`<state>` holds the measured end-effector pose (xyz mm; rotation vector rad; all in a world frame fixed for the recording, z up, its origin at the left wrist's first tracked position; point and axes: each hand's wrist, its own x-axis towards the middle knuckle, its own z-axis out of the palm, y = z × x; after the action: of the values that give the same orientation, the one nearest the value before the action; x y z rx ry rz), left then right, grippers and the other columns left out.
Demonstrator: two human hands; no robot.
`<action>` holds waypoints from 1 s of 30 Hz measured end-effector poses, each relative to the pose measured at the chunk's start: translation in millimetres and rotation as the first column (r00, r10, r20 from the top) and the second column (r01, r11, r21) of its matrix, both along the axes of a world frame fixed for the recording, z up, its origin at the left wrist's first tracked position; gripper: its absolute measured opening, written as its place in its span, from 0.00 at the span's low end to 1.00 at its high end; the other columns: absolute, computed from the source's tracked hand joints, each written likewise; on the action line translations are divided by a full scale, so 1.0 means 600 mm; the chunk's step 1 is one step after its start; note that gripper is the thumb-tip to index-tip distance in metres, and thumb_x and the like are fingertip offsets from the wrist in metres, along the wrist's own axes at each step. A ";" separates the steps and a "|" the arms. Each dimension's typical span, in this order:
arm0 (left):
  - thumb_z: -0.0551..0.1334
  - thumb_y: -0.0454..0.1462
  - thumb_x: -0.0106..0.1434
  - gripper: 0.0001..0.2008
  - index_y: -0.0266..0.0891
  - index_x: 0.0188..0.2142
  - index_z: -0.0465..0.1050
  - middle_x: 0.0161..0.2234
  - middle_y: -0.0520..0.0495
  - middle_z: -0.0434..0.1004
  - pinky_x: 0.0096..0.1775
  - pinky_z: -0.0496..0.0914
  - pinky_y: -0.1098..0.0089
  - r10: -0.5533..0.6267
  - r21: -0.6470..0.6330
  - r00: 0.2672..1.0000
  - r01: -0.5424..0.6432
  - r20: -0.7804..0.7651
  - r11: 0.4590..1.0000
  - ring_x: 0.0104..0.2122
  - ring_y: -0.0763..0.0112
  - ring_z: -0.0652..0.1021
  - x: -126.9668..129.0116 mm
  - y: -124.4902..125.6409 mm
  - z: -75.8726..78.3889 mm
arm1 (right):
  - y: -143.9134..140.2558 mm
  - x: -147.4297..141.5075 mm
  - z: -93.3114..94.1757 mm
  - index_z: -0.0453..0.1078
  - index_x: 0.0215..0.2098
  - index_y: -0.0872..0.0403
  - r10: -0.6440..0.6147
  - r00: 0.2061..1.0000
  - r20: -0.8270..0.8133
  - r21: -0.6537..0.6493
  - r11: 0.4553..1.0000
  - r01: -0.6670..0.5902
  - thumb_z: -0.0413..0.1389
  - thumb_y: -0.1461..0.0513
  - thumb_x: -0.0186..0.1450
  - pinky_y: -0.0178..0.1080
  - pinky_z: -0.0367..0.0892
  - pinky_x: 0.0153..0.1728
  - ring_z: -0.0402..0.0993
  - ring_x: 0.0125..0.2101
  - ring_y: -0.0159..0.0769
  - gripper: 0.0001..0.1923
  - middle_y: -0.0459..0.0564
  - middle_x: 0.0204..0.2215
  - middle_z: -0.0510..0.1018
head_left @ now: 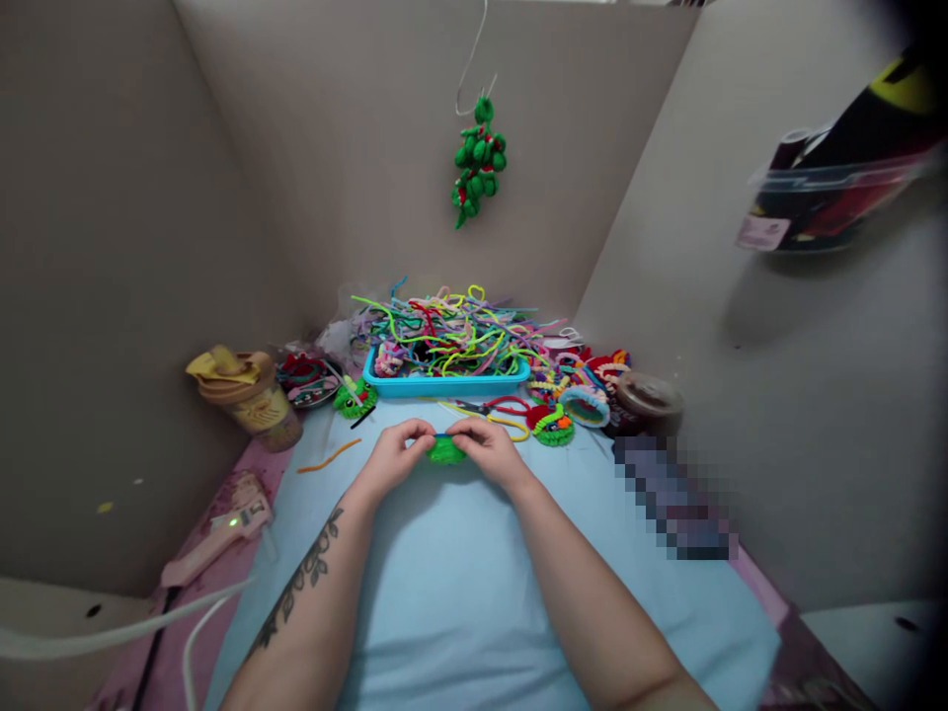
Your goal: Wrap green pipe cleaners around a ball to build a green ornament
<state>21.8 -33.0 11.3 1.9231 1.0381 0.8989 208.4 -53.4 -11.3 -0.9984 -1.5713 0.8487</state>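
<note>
Right between your two hands sits a small green fuzzy piece [446, 451], resting on the light blue surface [459, 592] near its far half, with a short blue stem [442, 435] running across its top. Your left hand [396, 454] pinches the left end of that stem with fingers closed, and your right hand [485, 446] pinches the right end the same way, so both hands are closed on the piece. Just beyond lies a pair of red-handled scissors [495, 405] beside a yellow stem [511, 425], and behind those a turquoise tray [444, 385] heaped with pipe cleaners in many colours. To the right of the tray are finished fuzzy rounds [552, 425] and a brown lidded jar [650, 397]. To the left lie an orange stem [330, 455], a green figure [354, 397], a yellow-lidded tumbler [248, 393] whose print is too blurred to read, and a pink glue gun [222, 533] with a lit green lamp. A green fuzzy ornament [478, 163] hangs on the back wall. No writing is legible anywhere.
</note>
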 end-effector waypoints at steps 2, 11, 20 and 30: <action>0.57 0.39 0.57 0.09 0.36 0.29 0.71 0.27 0.50 0.73 0.34 0.64 0.72 -0.035 0.011 0.999 0.036 -0.025 0.999 0.30 0.70 0.71 -0.003 0.000 0.003 | 0.001 0.002 -0.001 0.74 0.30 0.53 0.022 1.000 0.014 -0.014 1.000 -0.022 0.56 0.63 0.57 0.37 0.65 0.35 0.72 0.31 0.34 0.05 0.47 0.28 0.77; 0.57 0.38 0.59 0.07 0.37 0.30 0.71 0.30 0.48 0.73 0.39 0.64 0.68 -0.043 0.206 0.989 0.072 -0.143 0.976 0.34 0.67 0.71 -0.006 0.002 0.003 | 0.004 0.001 -0.004 0.72 0.31 0.54 0.047 0.989 0.137 0.011 0.999 -0.049 0.56 0.64 0.57 0.37 0.63 0.36 0.70 0.31 0.33 0.04 0.47 0.28 0.74; 0.56 0.36 0.61 0.07 0.37 0.30 0.71 0.29 0.46 0.73 0.40 0.64 0.67 -0.115 0.346 0.972 0.181 -0.202 0.920 0.34 0.68 0.71 0.002 0.001 0.003 | 0.004 -0.011 -0.008 0.68 0.25 0.53 -0.048 0.993 0.105 0.158 0.987 0.031 0.56 0.65 0.56 0.39 0.61 0.40 0.66 0.34 0.35 0.02 0.46 0.28 0.70; 0.57 0.39 0.60 0.09 0.37 0.33 0.73 0.32 0.47 0.75 0.40 0.66 0.68 0.005 0.157 0.999 0.003 -0.053 0.988 0.35 0.68 0.73 -0.002 0.005 -0.010 | -0.001 -0.017 -0.007 0.72 0.34 0.52 -0.122 0.990 -0.072 0.017 0.992 0.124 0.58 0.63 0.55 0.39 0.63 0.41 0.70 0.36 0.36 0.08 0.47 0.32 0.75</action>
<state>20.6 -30.3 5.3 2.0867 1.0253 0.9599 198.4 -54.1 -15.3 -1.0275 -1.4405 0.7722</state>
